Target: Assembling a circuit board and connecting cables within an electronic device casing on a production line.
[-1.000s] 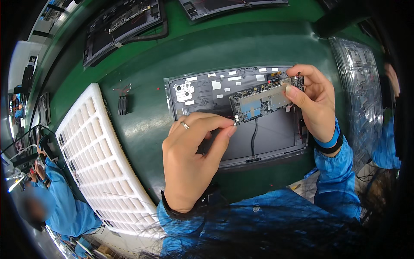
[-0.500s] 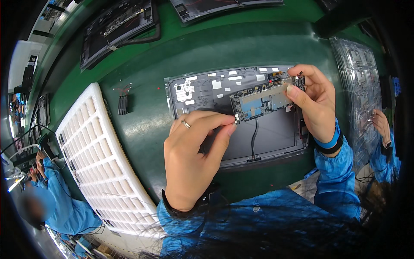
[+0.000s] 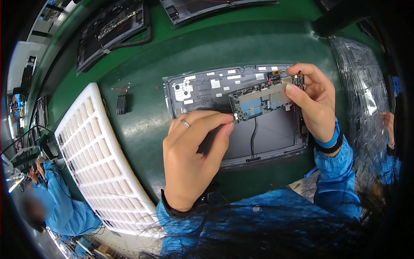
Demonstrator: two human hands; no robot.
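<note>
One circuit board (image 3: 262, 101) is held slightly tilted above one grey housing (image 3: 276, 136), across its middle and far right part. The right hand (image 3: 318, 96) pinches the board's right end between thumb and fingers; the left hand (image 3: 189, 146), wearing one ring, has its grip, thumb and forefinger, pressed together at the board's left end, anything between being too small to make out. One black cable (image 3: 253, 137) runs inside the housing to its near edge. Beyond, on the green worktop (image 3: 144, 103): two more housings (image 3: 88, 49) at the far side, one white foam tray (image 3: 108, 123) at left, one cluster of black strips (image 3: 122, 105) just right of it, and clear plastic trays (image 3: 360, 86) at right, their number indistinct. A strip of worktop separates foam tray from housing; a broader band extends on the far side; a narrow margin borders the housing's near edge.
</note>
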